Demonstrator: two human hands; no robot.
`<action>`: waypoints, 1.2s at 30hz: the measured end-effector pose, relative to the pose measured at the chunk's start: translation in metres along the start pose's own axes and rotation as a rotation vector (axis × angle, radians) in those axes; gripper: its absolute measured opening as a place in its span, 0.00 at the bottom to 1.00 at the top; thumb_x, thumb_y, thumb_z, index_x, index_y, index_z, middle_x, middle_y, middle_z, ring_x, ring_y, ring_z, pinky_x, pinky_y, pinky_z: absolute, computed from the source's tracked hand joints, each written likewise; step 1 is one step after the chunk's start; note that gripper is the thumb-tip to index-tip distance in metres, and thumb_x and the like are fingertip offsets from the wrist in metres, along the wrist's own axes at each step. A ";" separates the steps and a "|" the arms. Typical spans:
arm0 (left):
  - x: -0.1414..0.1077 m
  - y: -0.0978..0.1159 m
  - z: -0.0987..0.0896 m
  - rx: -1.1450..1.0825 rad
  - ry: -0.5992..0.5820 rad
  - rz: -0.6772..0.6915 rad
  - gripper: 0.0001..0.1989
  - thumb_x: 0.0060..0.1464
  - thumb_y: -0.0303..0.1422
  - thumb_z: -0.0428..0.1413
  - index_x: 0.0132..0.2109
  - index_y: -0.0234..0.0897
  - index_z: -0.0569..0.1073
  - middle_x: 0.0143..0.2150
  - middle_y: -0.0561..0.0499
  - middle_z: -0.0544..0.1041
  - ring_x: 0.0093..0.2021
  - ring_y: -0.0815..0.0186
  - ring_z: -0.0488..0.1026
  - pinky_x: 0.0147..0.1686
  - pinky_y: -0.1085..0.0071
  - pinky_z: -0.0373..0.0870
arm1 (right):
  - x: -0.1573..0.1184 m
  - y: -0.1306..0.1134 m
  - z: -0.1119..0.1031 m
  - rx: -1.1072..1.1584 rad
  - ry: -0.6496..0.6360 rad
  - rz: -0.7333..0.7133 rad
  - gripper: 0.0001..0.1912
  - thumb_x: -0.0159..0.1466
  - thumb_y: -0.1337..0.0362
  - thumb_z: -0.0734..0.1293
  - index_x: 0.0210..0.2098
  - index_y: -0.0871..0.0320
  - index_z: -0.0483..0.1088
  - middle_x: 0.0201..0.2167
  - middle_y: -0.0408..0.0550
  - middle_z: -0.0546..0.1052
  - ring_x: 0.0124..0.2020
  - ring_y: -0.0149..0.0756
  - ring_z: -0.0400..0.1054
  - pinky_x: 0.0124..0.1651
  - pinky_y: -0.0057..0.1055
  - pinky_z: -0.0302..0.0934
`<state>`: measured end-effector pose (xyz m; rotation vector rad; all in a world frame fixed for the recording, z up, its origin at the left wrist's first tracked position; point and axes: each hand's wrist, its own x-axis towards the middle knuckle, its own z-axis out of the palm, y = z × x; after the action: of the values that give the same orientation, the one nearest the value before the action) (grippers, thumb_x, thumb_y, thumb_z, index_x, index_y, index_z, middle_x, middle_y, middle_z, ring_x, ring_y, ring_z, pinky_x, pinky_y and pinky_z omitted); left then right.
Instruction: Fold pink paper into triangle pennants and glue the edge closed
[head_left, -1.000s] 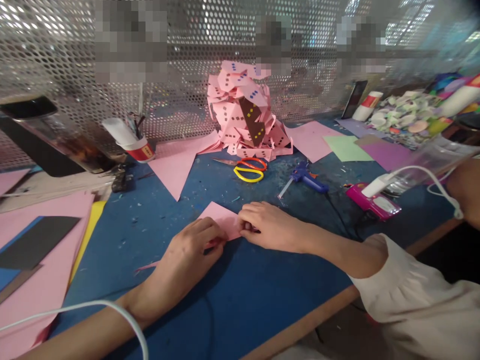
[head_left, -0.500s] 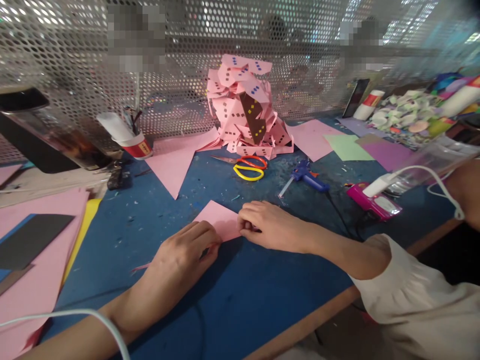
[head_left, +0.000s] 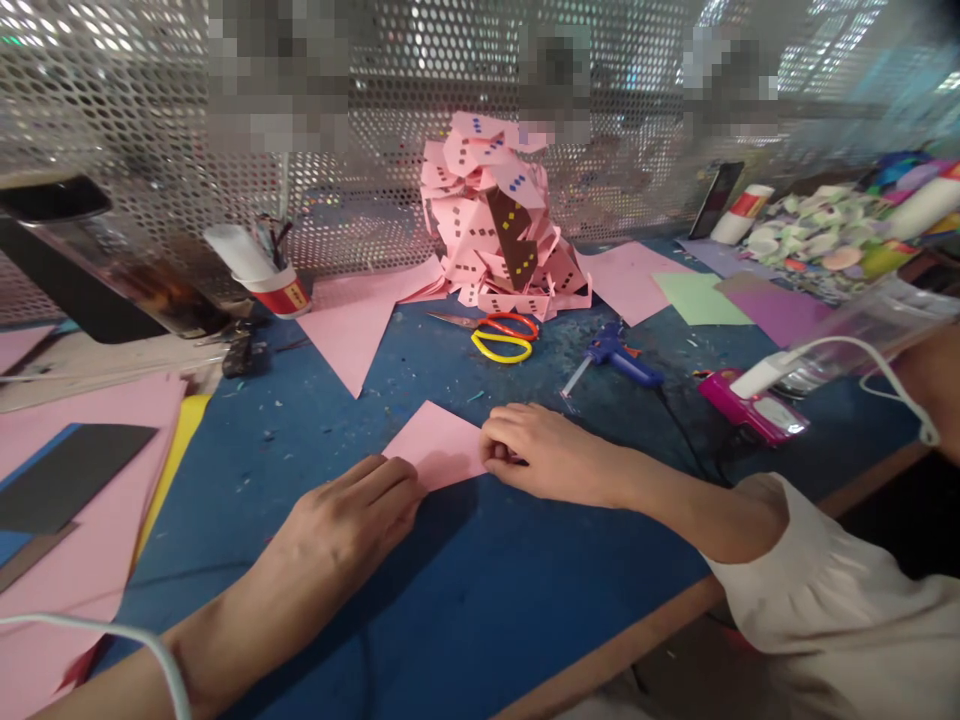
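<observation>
A small pink sheet of paper [head_left: 439, 440] lies at a slant between my hands, just above or on the blue table. My left hand [head_left: 364, 515] has its fingers closed at the sheet's near left corner. At the right corner, my right hand [head_left: 536, 450] pinches the edge with curled fingers. Beyond the sheet are red-and-yellow-handled scissors [head_left: 502, 337] and a blue glue gun [head_left: 619, 355]. Behind them stands a pile of folded pink paper pieces [head_left: 495, 225] marked with small coloured squares.
Pink sheets and a dark card [head_left: 71, 475] lie at the left. Toward the back left are a paper cup [head_left: 277, 290] and a clear bottle [head_left: 142, 265]. A magenta device [head_left: 754, 405] with a white cable sits right. Perforated metal [head_left: 375, 140] rises behind the table.
My left hand has slid slightly left and down along the paper, uncovering more of its left side. My right hand stays at the right corner. The view has shifted a little.
</observation>
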<state>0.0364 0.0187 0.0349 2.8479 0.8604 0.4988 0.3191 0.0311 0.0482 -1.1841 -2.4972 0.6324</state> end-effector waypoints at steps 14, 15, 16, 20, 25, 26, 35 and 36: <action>-0.021 -0.006 -0.010 -0.003 0.038 -0.033 0.09 0.72 0.31 0.49 0.51 0.41 0.73 0.47 0.50 0.79 0.46 0.65 0.77 0.44 0.70 0.76 | 0.000 0.002 0.001 0.016 0.008 0.000 0.06 0.67 0.73 0.66 0.36 0.56 0.68 0.39 0.44 0.76 0.42 0.35 0.69 0.49 0.33 0.59; -0.021 -0.006 -0.012 -0.001 0.053 -0.038 0.09 0.72 0.31 0.49 0.51 0.42 0.74 0.47 0.51 0.79 0.45 0.65 0.78 0.45 0.69 0.76 | 0.000 0.002 0.001 0.016 0.006 0.003 0.06 0.67 0.73 0.66 0.36 0.56 0.68 0.39 0.44 0.76 0.42 0.35 0.69 0.48 0.33 0.59; -0.022 -0.006 -0.013 0.002 0.058 -0.035 0.09 0.72 0.31 0.49 0.51 0.42 0.74 0.46 0.51 0.79 0.45 0.65 0.78 0.45 0.69 0.76 | 0.000 0.002 0.001 0.016 0.004 0.007 0.06 0.67 0.73 0.66 0.36 0.56 0.68 0.39 0.44 0.76 0.42 0.35 0.69 0.48 0.33 0.59; -0.028 -0.011 -0.017 0.014 0.017 0.003 0.09 0.72 0.33 0.49 0.51 0.42 0.73 0.46 0.51 0.80 0.45 0.65 0.78 0.45 0.70 0.78 | 0.000 0.002 0.002 0.012 0.000 0.008 0.06 0.67 0.73 0.66 0.36 0.56 0.68 0.39 0.45 0.76 0.41 0.35 0.69 0.48 0.34 0.58; -0.039 -0.017 -0.019 0.005 0.006 -0.020 0.09 0.71 0.33 0.49 0.51 0.43 0.74 0.48 0.50 0.80 0.45 0.64 0.79 0.45 0.69 0.79 | 0.000 0.002 0.001 0.018 -0.006 0.022 0.06 0.67 0.73 0.66 0.36 0.56 0.69 0.39 0.44 0.76 0.42 0.35 0.69 0.48 0.34 0.58; -0.042 -0.018 -0.020 0.008 0.013 -0.025 0.09 0.71 0.33 0.49 0.51 0.44 0.74 0.48 0.51 0.80 0.45 0.64 0.79 0.45 0.68 0.79 | 0.000 0.002 0.001 0.018 -0.006 0.025 0.06 0.67 0.72 0.66 0.36 0.56 0.69 0.39 0.44 0.76 0.42 0.35 0.69 0.49 0.34 0.58; -0.059 -0.026 -0.022 0.022 0.058 -0.048 0.10 0.71 0.36 0.49 0.52 0.47 0.74 0.48 0.52 0.81 0.47 0.62 0.80 0.46 0.66 0.81 | 0.000 0.001 0.001 0.021 -0.005 0.025 0.06 0.67 0.72 0.66 0.36 0.56 0.69 0.39 0.44 0.76 0.40 0.34 0.68 0.47 0.34 0.58; -0.061 -0.026 -0.021 0.019 0.061 -0.055 0.10 0.71 0.36 0.49 0.52 0.47 0.74 0.48 0.52 0.81 0.47 0.62 0.80 0.46 0.65 0.81 | 0.000 0.001 0.001 0.022 -0.005 0.025 0.06 0.67 0.72 0.66 0.36 0.56 0.69 0.39 0.44 0.76 0.40 0.34 0.68 0.47 0.34 0.58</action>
<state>-0.0327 0.0068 0.0326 2.8310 0.9558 0.5767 0.3197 0.0318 0.0470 -1.2085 -2.4767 0.6683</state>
